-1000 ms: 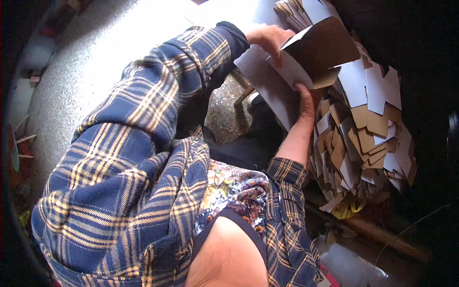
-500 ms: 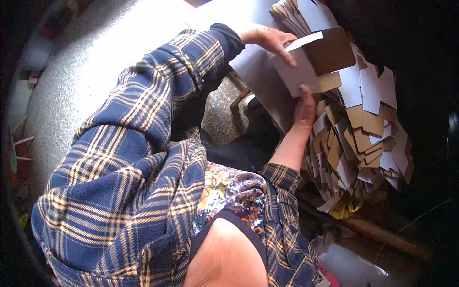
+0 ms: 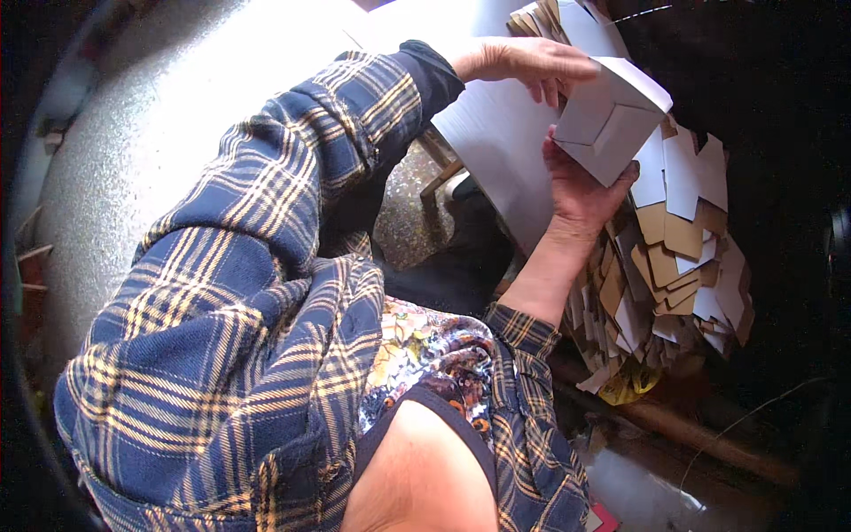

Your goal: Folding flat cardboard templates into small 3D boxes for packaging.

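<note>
A small white cardboard box point(image 3: 624, 142), folded into shape with its flaps interlocked on the facing side, is held tilted above the table. My right hand point(image 3: 585, 188) grips it from below, with the thumb and fingers at its lower edges. At the box's upper left corner is my left hand point(image 3: 541, 67), its fingers stretched out and partly apart. Whether those fingertips touch the box or only hover over it is hard to tell. Beyond the right hand lies a heap of flat box blanks point(image 3: 669, 226), white on one face and brown on the other.
A pale table point(image 3: 496, 133) extends left of the box, with a wooden leg point(image 3: 441, 177) below it. More upright blanks point(image 3: 541, 22) stand at the far end. Under the heap is a yellow bag point(image 3: 631, 383). The speckled floor point(image 3: 177, 115) is brightly lit at left.
The half-folded blank, which showed a brown open flap, is now a closed white box turned another way. My right hand has moved underneath it; my left has loosened and straightened its fingers.
</note>
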{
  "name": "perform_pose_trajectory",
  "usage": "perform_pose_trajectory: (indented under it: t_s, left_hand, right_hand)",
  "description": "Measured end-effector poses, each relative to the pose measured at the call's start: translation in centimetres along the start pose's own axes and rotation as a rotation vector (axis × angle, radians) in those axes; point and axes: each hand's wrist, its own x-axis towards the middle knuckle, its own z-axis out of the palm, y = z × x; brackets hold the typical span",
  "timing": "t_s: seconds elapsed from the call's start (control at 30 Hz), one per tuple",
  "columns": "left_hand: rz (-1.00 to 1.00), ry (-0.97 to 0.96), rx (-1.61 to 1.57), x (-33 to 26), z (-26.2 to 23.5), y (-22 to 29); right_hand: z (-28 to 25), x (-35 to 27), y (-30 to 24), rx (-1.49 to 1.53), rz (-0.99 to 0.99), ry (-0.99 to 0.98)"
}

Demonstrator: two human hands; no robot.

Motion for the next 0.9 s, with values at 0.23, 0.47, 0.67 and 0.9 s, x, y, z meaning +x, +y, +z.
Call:
perform_pose_trajectory:
  t_s: [0.23, 0.47, 0.67, 0.9]
  left_hand:
    - [0.107, -0.145, 0.135, 1.1, 0.6, -1.5]
    - [0.068, -0.116, 0.238, 0.6, -0.6, -1.9]
    - [0.107, 0.037, -0.053, -0.4, -1.4, -0.2]
    - [0.071, -0.02, 0.063, -0.2, -1.6, -1.1]
  right_hand:
    - [1.4, 0.0, -0.1, 0.035, 0.053, -0.1]
    - [2.5, 0.2, 1.6, -0.188, -0.15, 0.135]
    - [0.6, 0.3, 1.2, -0.499, -0.536, 0.306]
    - [1.4, -0.7, 2.1, -0.687, -0.655, 0.135]
